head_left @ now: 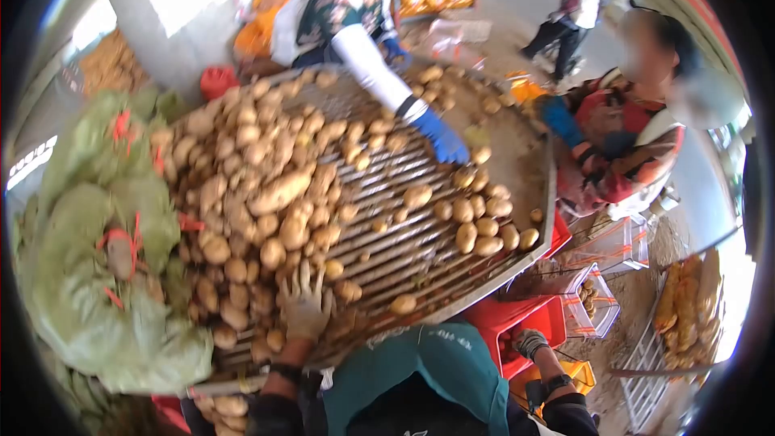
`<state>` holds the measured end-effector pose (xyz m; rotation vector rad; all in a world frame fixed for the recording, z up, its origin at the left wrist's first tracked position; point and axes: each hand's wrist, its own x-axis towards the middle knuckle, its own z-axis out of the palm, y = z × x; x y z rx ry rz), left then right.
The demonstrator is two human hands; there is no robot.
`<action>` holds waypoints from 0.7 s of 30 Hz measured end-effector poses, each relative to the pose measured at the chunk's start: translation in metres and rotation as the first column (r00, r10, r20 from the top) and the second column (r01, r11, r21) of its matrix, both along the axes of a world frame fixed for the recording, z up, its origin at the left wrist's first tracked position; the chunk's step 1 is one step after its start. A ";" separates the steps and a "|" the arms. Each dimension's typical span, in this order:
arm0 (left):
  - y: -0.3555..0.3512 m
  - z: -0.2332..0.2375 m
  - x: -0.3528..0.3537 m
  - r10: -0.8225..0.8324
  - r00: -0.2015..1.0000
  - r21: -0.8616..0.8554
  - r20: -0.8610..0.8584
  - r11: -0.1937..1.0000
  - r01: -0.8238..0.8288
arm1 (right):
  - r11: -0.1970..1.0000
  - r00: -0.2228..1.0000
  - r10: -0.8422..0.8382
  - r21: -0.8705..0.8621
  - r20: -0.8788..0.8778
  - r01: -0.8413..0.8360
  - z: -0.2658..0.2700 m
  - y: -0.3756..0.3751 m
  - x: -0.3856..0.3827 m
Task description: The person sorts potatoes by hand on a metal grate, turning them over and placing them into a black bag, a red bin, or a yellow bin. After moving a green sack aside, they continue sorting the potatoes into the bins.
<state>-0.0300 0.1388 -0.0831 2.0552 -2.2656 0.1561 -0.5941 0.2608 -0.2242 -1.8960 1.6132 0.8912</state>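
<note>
Grip of the left hand (pixel 305 305) is spread wide, nothing visibly held, against potatoes (pixel 273 253) heaped on the slatted tabletop (pixel 404 252); the right hand's (pixel 531 343), by a red crate (pixel 492 312), I cannot tell. Sorting seems in hand, likely calling for raking next.

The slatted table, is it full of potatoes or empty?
Partly full: potatoes crowd the left of the slatted table, while bare slats show around its middle.
</note>
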 end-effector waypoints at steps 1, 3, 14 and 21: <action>-0.001 -0.001 0.001 0.027 1.000 0.005 0.000 1.000 -0.027 | 0.998 0.999 0.038 0.041 0.001 -0.038 0.053 -0.012 0.028; -0.003 0.006 -0.003 0.084 0.996 0.031 -0.015 0.996 -0.083 | 0.939 0.971 -0.134 -0.287 0.200 0.189 0.083 -0.029 0.041; -0.009 -0.011 0.000 0.109 0.992 0.119 0.065 0.986 -0.116 | 0.847 0.657 0.253 -0.491 0.710 0.205 0.140 -0.201 0.194; -0.012 -0.011 -0.001 0.160 0.984 0.178 0.082 0.969 -0.173 | 0.845 0.677 0.379 -0.534 0.631 0.023 0.099 -0.301 0.280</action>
